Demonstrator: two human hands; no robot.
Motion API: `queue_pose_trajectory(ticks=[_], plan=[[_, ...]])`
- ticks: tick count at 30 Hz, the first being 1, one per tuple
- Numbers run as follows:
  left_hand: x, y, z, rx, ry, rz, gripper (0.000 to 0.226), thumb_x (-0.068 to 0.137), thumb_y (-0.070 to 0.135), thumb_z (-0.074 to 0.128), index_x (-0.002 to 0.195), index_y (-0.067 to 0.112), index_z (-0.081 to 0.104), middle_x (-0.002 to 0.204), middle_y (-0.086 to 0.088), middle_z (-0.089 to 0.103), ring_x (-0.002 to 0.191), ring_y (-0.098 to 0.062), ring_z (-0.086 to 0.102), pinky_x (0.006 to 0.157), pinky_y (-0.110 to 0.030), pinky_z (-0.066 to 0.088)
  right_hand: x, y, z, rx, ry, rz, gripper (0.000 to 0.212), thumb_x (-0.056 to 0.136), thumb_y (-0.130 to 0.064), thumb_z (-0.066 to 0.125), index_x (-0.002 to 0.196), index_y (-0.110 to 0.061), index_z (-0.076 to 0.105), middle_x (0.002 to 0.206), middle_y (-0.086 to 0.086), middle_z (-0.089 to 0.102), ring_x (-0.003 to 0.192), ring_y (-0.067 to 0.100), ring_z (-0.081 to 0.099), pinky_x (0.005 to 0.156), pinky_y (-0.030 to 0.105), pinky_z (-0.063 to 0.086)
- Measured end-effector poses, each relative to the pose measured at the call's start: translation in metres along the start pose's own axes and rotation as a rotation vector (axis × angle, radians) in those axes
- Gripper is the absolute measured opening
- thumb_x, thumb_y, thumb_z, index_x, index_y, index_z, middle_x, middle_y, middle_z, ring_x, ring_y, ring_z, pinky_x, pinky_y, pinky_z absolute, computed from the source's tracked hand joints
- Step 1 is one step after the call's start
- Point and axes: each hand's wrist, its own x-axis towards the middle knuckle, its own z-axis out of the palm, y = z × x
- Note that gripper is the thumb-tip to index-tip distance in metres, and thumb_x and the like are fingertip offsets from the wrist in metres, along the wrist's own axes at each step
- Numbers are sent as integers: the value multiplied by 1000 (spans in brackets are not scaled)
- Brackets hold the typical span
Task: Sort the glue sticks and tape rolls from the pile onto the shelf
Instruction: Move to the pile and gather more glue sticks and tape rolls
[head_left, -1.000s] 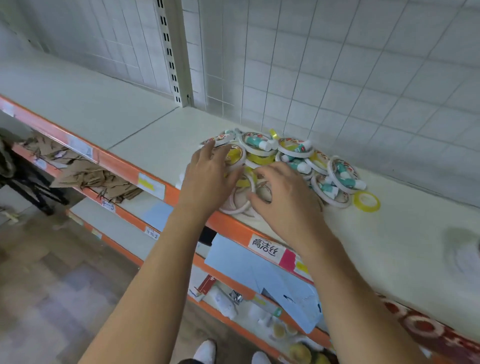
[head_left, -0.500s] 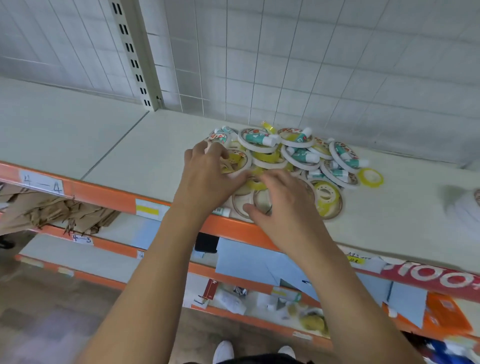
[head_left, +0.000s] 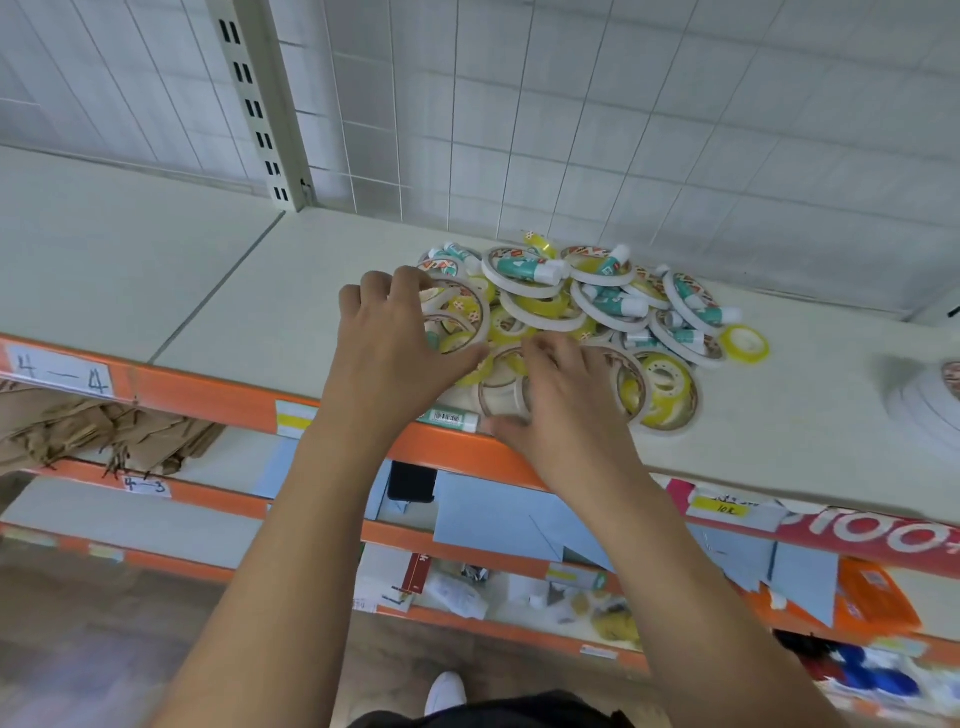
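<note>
White shelf (head_left: 311, 301) carries the pile (head_left: 597, 306), unsorted. Over 1 second both hands barely shifted: left hand (head_left: 395, 343) bent over tape rolls (head_left: 460, 306), grip unclear; right hand (head_left: 571, 405) spread flat.

Our left hand (head_left: 395, 343) covers the near-left rolls of the pile (head_left: 597, 312), its fingertips curling out of sight among them, so we cannot tell whether it grips one; our right hand (head_left: 566, 395) hides the rolls beneath its palm, its hold equally unclear; a glue stick (head_left: 452, 418) at the front edge of the shelf (head_left: 260, 291) shows only a barcoded stretch between our hands; a white tape stack (head_left: 930, 410) is blurred and cut by the right edge; the 4—4 label (head_left: 57, 371) is clipped at the left; the lower-shelf clutter (head_left: 587, 597) is too smeared to name.
</note>
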Motion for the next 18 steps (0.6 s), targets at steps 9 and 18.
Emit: queue_pose_trajectory(ticks=[9,18], plan=[[-8,0,7,-21,-68,22,81,68,54,76,133,16,47,128,-8,48,119,-29,37,97,-33,35,5,3,-3,-69,9,9,80,76,-50,74,139,-11,43,141,4,39,126,29,36,103,37,37],[-10,49,23,-28,-171,238,74,67,59,68,129,21,52,126,-5,49,121,-27,37,100,-36,37,-27,70,-35,84,71,140,78,76,-50,67,142,-21,39,143,-3,36,127,23,36,94,35,43]])
